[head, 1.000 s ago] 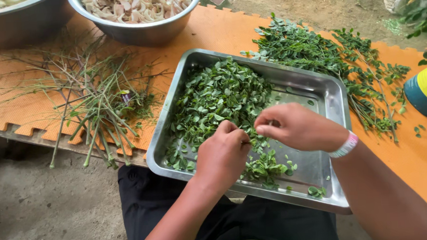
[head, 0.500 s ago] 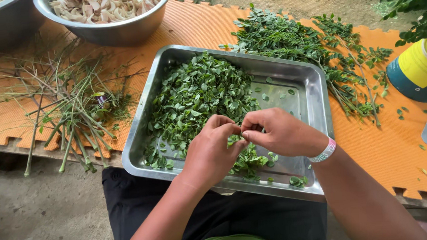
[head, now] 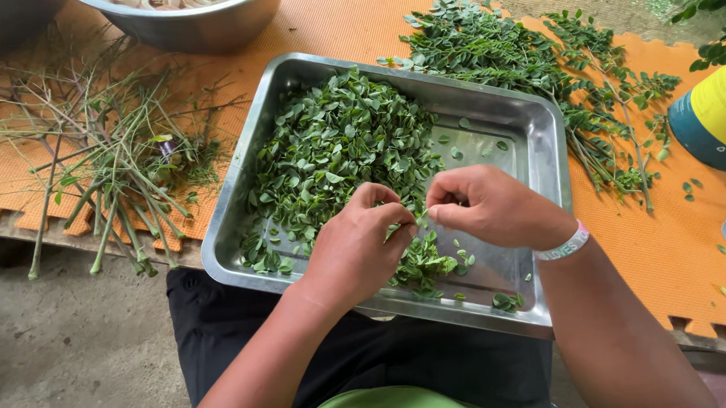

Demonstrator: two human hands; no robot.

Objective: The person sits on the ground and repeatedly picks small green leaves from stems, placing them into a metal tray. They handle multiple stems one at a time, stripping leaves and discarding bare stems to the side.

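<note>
A rectangular steel tray (head: 537, 129) holds a heap of small green leaves (head: 335, 147), thickest on its left side. Over the tray's near edge my left hand (head: 355, 250) and my right hand (head: 487, 210) meet, fingers pinched together on a leafy sprig (head: 415, 255) that hangs between them. A white band circles my right wrist. More plucked leaves lie right under the hands.
Bare green stems (head: 100, 172) are piled left of the tray on an orange foam mat (head: 664, 254). Leafy branches (head: 538, 62) lie behind and right of the tray. A steel bowl (head: 196, 18) stands at the back, a yellow and teal container (head: 719, 119) at the right edge.
The view has shifted so the tray sits further right and lower in the picture. Both hands stay together over the tray's near side, still pinching at the sprig.
</note>
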